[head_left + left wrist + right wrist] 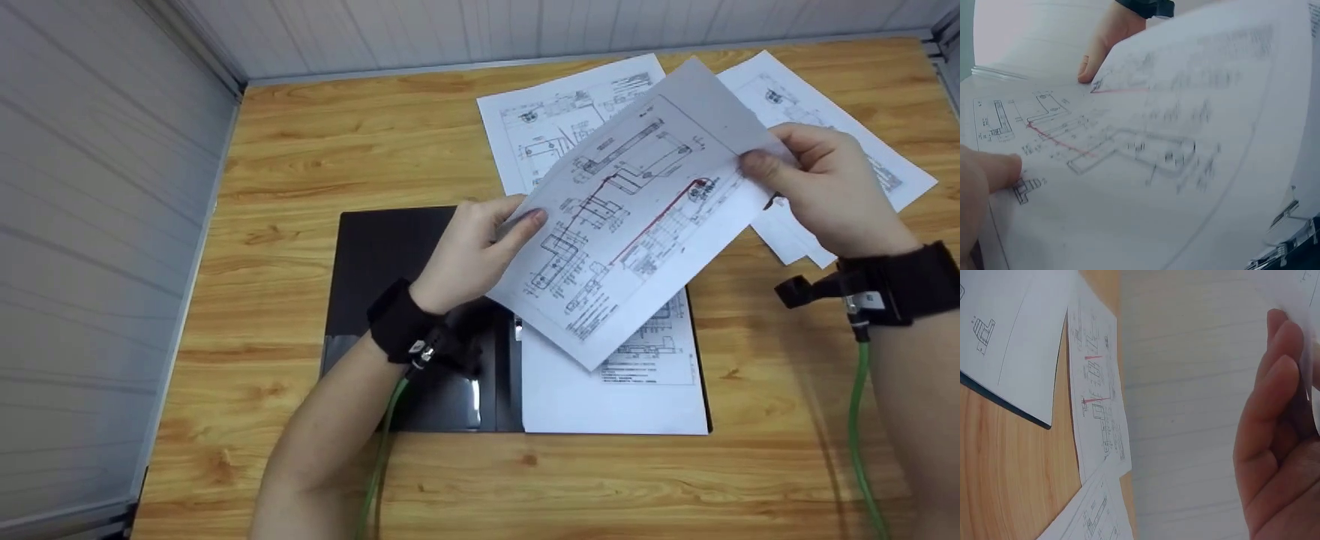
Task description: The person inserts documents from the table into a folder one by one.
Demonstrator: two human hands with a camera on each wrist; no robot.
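Observation:
Both hands hold up a printed technical drawing (pixel 600 247) with red pen lines on it, tilted above an open black folder (pixel 390 262). My left hand (pixel 476 251) pinches its left edge, thumb on the printed face. At the sheet's right side, my right hand (pixel 825 184) grips the edge between thumb and fingers. In the right wrist view, the curled fingers (pixel 1278 388) lie behind the paper. The folder's right side bears a stack of drawings (pixel 615 409), partly hidden under the raised sheet. A metal clip (pixel 1285 215) shows in the left wrist view.
Behind the raised sheet, one loose drawing (pixel 517 135) lies on the wooden table (pixel 285 150), and another drawing (pixel 900 172) lies to the right, partly covered by the right hand. Grey panels (pixel 450 30) stand at the back and left. Green cables (pixel 860 420) trail from both wrists.

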